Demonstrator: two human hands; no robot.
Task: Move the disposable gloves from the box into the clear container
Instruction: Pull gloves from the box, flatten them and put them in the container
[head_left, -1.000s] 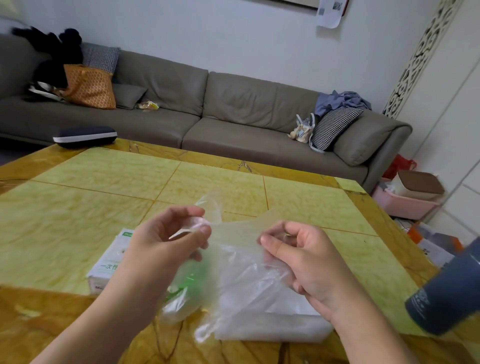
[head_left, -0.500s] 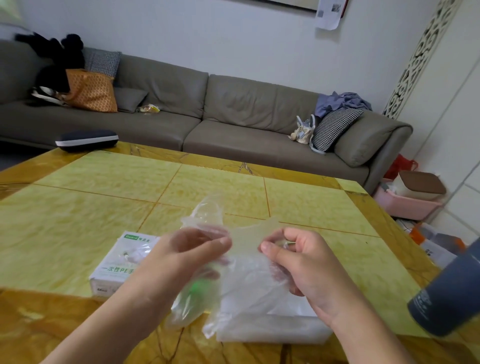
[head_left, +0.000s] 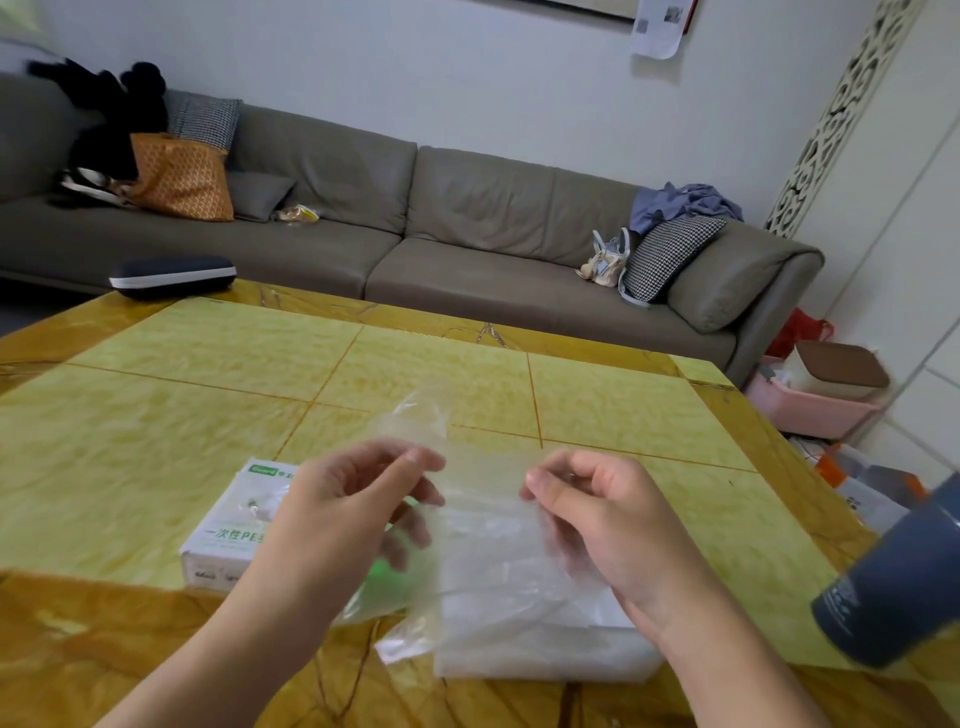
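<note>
While both hands pinch a thin glove (head_left: 483, 499) stretched in the air above the clear container (head_left: 540, 644), the left hand (head_left: 343, 514) and right hand (head_left: 597, 519) have drawn further apart than a second ago. Some gloves seem already inside; the box (head_left: 228, 535) lies just left, contents unseen.

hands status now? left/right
Left hand: pinching the clear glove at its edge.
Right hand: pinching the same glove, above the clear container.
</note>
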